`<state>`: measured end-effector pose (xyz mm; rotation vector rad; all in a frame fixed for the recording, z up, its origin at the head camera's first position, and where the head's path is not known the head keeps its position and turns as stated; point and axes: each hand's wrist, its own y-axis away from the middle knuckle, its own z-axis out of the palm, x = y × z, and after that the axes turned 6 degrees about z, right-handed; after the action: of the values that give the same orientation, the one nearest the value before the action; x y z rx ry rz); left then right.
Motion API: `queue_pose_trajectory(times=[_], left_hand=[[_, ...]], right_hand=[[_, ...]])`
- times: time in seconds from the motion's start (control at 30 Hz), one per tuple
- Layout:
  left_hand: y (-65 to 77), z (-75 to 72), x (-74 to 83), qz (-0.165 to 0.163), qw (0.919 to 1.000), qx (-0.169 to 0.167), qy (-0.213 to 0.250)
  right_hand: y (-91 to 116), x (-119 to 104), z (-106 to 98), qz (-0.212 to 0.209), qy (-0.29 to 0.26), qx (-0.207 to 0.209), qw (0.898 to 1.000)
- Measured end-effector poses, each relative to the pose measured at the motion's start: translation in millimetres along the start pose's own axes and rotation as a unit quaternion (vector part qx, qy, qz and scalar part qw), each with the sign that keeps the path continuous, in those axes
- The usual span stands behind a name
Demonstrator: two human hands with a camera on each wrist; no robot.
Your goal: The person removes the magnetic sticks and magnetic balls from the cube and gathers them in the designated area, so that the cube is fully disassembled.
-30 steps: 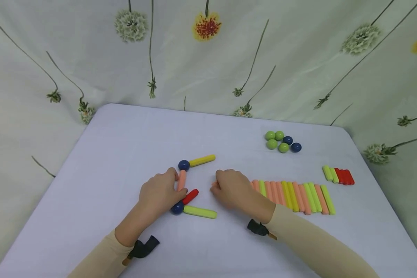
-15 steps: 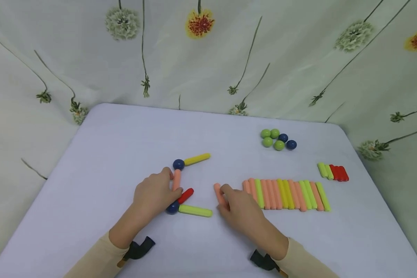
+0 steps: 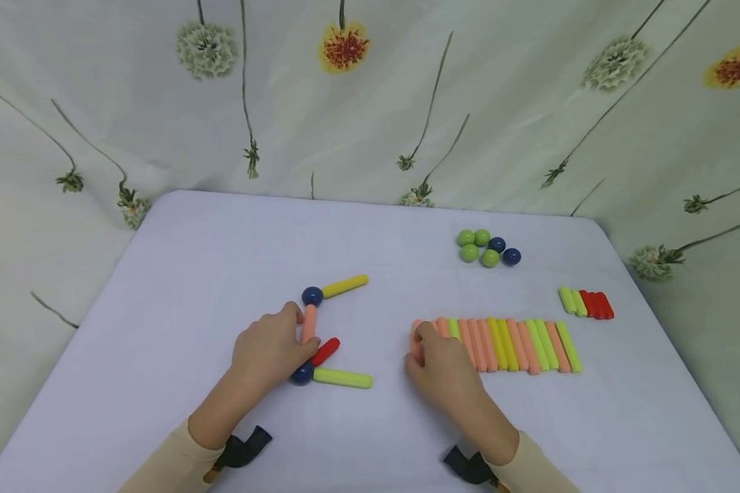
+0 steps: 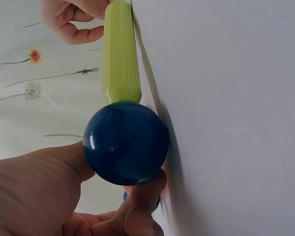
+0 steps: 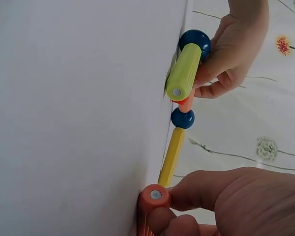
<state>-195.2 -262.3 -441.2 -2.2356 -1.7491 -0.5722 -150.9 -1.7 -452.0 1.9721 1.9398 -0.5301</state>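
My left hand (image 3: 268, 349) pinches a salmon-coloured magnetic rod (image 3: 309, 323) between thumb and fingers. That rod joins two blue balls, a far one (image 3: 312, 296) and a near one (image 3: 302, 374). From the far ball a yellow rod (image 3: 345, 285) points right; a short red rod (image 3: 326, 352) and a light-green rod (image 3: 343, 378) lead off the near ball. With thumb and fingertips my right hand (image 3: 450, 373) grips another salmon rod (image 5: 155, 197), its metal end showing in the right wrist view. It is at the left end of a row of coloured rods (image 3: 504, 346), partly hidden by the hand.
Several green balls (image 3: 469, 253) and two blue balls (image 3: 512, 257) sit in a cluster toward the back right. Short green rods (image 3: 572, 301) and red rods (image 3: 597, 305) lie together near the right edge. A patterned curtain (image 3: 370, 103) hangs behind the white table (image 3: 234, 246).
My right hand has moved right with the salmon rod, from beside the joined piece to the left end of the row. The left hand stays on its rod.
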Motion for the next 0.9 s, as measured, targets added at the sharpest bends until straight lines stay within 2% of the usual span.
queue_pose_trajectory(times=[0.2,0.33,0.4,0.47,0.53,0.63,0.73,0.9], left_hand=[[-0.3,2.6,2.3,0.004,0.9999,-0.005,0.009],[-1.5,4.1,4.2,0.008,0.9999,-0.003,0.012],[-1.7,4.4,5.6,0.006,0.9998,-0.006,0.019],[-1.4,4.7,7.2,0.004,0.9995,-0.010,0.028],[-0.9,5.2,8.8,0.003,0.9993,-0.014,0.035],[0.1,6.2,10.3,0.004,0.9991,-0.019,0.037],[0.8,6.9,11.1,0.004,0.9991,-0.023,0.036],[1.8,7.6,10.3,-0.008,0.9990,-0.027,0.035]], right_hand=[[4,6,-6,0.022,0.012,-0.002,1.000],[6,8,-10,0.010,0.039,0.018,0.999],[8,6,-10,-0.014,0.053,0.029,0.998],[10,2,-10,-0.054,0.052,0.020,0.997],[12,-5,-7,-0.104,0.039,-0.007,0.994],[13,-18,1,-0.166,0.019,-0.070,0.983],[12,-33,12,-0.202,0.023,-0.103,0.974],[7,-55,28,-0.238,0.049,-0.112,0.964]])
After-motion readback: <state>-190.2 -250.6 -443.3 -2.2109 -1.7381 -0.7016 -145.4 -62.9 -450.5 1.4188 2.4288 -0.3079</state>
